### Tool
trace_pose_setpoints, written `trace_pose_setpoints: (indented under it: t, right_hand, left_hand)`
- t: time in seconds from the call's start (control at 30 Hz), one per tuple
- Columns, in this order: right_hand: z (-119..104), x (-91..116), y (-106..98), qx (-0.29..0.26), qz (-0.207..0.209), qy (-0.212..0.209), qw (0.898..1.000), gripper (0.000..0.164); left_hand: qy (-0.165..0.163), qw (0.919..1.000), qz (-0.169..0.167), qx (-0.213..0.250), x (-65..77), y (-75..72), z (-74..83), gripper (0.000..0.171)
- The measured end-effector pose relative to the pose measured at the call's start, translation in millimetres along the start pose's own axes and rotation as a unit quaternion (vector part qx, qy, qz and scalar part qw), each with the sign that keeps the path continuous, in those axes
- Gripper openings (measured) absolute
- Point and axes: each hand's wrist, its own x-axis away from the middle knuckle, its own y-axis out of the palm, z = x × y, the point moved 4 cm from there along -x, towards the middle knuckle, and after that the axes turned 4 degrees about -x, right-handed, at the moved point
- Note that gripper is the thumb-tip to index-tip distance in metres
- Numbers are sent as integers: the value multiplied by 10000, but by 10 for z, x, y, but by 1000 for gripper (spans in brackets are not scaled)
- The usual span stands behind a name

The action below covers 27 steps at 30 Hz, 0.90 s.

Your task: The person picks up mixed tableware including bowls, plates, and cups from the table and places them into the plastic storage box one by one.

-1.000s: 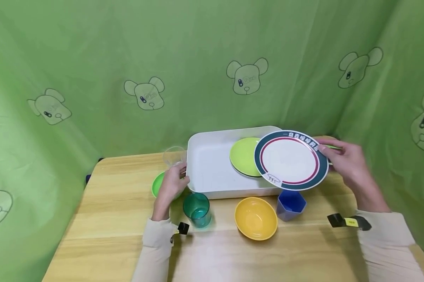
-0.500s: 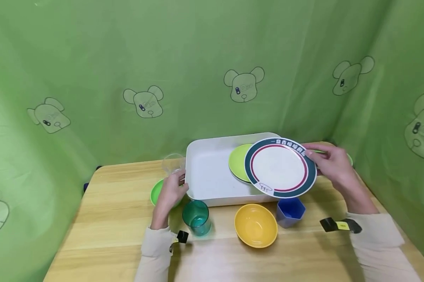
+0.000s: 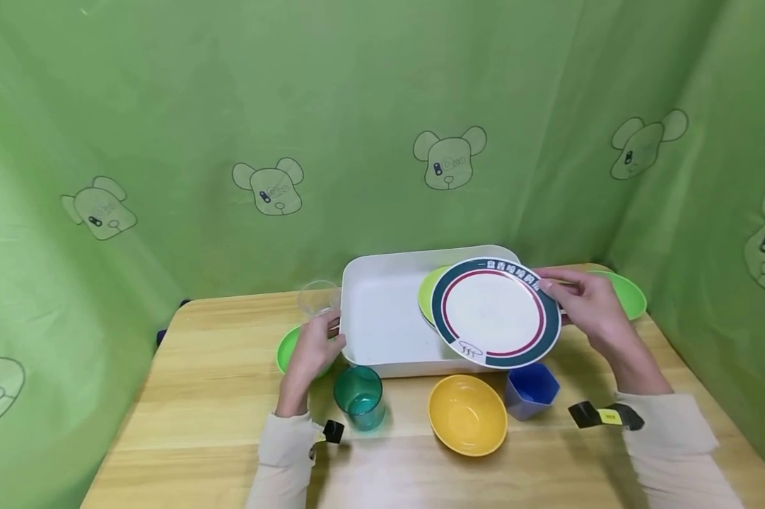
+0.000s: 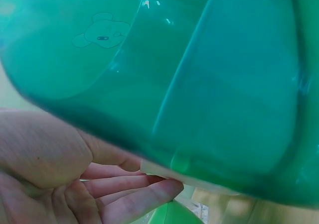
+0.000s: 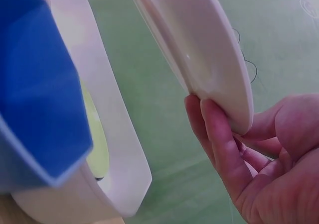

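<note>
In the head view my right hand pinches the right rim of a round white plate with a dark green and red border. The plate is tilted above the right part of a white tray; the right wrist view shows its pale underside between thumb and fingers. A yellow-green plate lies in the tray, partly hidden. My left hand holds the tray's left side; in the left wrist view its fingers and thumb meet at the white wall, partly behind a teal cup.
A teal cup, a yellow bowl and a blue angular cup stand before the tray. Left are a green bowl and a clear glass. Another green dish lies right. A green curtain hangs behind.
My right hand has moved left with the white plate, which covers more of the yellow-green plate. The green dish at the right shows more. My left hand stays at the tray's left side.
</note>
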Motion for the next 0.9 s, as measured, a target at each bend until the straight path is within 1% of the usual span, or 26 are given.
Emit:
trace_pose_setpoints:
  t: [0.13, 0.3, 0.43, 0.5, 0.63, 0.7, 0.73, 0.8, 0.87, 0.9]
  right_hand:
    - [-7, 32, 19, 37, -15, 88, 10000, 45]
    - [-34, 39, 60, 4, -78, 74, 9999, 46]
    - [-39, 22, 101, -167, -118, 72, 9998, 45]
    - [-34, 13, 124, -242, -123, 111, 9996, 44]
    - [-14, -3, 180, -348, -184, 199, 9990, 44]
    - [-6, -2, 202, -398, -191, 244, 9987, 44]
    - [-2, -1, 214, -423, -195, 269, 9986, 44]
    - [-3, 4, 235, -493, -196, 303, 9981, 44]
    - [-9, 6, 265, -562, -223, 326, 9976, 44]
    - [-12, 6, 282, -592, -247, 331, 9974, 45]
  left_hand:
    - [-55, 10000, -43, 14, 2, 30, 12, 44]
    - [-97, 9999, -69, -20, 4, 39, 14, 43]
    - [-157, 9997, -198, 10, 10, 15, 25, 41]
    - [-199, 9996, -209, 12, 18, -18, 46, 40]
    - [-306, 9994, -83, -132, 60, -97, 144, 39]
    - [-280, 9994, -41, -187, 83, -112, 228, 39]
    - [-208, 9996, -52, -155, 91, -108, 279, 40]
    - [-62, 9999, -144, 31, 100, -76, 382, 41]
    - [80, 9973, -401, 607, 102, -14, 474, 42]
    - [104, 9939, -557, 943, 101, 23, 513, 42]
